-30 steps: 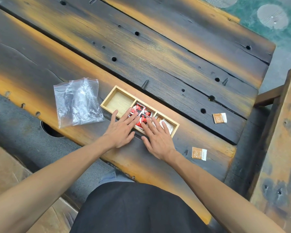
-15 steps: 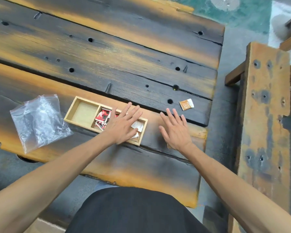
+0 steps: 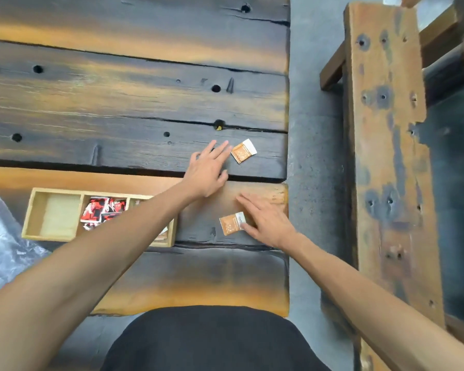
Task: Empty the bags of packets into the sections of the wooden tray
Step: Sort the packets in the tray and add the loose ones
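We find our right grip [image 3: 265, 223] released, fingers straight and flat on the desk [image 3: 134, 103], fingertips touching the white end of an orange packet [image 3: 232, 223] lying just to its left. Our left grip [image 3: 208, 171] is likewise released, fingers extended, palm down, the fingertips just beside a second orange packet [image 3: 243, 150] to their right; contact cannot be confirmed. The left forearm crosses over the wooden tray [image 3: 35, 210], which sits well to the left of both grips. Its left section shows bare pale wood, its middle section holds red and white packets [image 3: 102, 211], and its right section is mostly hidden. Beyond it lies a crumpled clear plastic bag [image 3: 0, 242]. The desk is rough, dark, scorched planks with holes and cracks.
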The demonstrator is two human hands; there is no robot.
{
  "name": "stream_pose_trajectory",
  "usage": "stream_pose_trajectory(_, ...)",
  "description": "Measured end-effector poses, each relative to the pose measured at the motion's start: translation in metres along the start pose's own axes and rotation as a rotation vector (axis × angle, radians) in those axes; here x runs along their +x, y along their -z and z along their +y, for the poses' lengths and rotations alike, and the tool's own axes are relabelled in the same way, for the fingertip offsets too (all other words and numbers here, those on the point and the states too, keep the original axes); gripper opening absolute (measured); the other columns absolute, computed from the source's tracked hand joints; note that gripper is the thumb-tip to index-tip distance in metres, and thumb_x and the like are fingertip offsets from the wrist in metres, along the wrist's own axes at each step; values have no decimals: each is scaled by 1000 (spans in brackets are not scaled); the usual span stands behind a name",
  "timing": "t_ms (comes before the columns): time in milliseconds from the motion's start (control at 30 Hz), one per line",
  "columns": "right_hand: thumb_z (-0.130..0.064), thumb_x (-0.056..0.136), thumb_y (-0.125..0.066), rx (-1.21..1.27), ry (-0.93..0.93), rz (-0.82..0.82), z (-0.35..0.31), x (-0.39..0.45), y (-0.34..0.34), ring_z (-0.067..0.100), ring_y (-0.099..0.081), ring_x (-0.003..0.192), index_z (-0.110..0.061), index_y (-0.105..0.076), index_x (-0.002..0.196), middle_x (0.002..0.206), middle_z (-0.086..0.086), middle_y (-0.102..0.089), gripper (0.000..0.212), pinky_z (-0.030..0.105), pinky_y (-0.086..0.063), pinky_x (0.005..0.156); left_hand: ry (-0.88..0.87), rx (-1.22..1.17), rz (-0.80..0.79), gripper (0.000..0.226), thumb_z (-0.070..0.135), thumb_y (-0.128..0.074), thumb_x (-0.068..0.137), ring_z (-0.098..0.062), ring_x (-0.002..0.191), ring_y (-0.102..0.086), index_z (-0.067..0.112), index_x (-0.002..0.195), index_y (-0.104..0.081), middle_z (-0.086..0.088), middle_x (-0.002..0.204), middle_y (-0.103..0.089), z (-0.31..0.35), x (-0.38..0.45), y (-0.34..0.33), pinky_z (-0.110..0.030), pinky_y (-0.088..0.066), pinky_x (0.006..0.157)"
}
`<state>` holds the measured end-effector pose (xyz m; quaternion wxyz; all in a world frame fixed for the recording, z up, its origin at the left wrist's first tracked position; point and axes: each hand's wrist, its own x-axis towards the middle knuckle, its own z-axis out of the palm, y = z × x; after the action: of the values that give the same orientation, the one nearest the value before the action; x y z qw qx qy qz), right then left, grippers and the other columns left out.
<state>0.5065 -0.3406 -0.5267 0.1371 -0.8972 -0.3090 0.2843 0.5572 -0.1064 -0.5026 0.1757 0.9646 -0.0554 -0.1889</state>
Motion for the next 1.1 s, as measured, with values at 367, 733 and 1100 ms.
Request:
stream_pose_trajectory(367, -16, 83, -76, 105, 67, 50, -10, 11, -24, 28, -53, 120, -17, -52, 143, 131, 6, -59, 65, 44, -51, 96, 155, -211, 119, 54, 27, -61, 95, -30, 128, -44, 19, 147, -47, -6, 138, -53, 22, 84, -30, -49, -49, 98)
stream_pose_trajectory(733, -27, 97, -65, 264, -68, -1, -14, 16, -14, 20, -59, 97, -19, -63, 129, 113, 1, -49, 33, 37, -54, 74, 195, -386, 107, 41, 15, -74, 80, -27, 113, -54, 23, 120, -64, -7, 111, -57, 12, 91, -21, -38, -46, 89)
stream_pose_trajectory(1100, -28, 96, -64, 417, -207, 69, -35, -4, -19, 13, -63, 87, -24, -73, 117, 98, -9, -68, 23, 36, -55, 79, 235, -547, 235, 5, 12, -68, 92, -16, 78, -63, 11, 97, -67, 2, 87, -67, -31, -7, 8, -28, -48, 77)
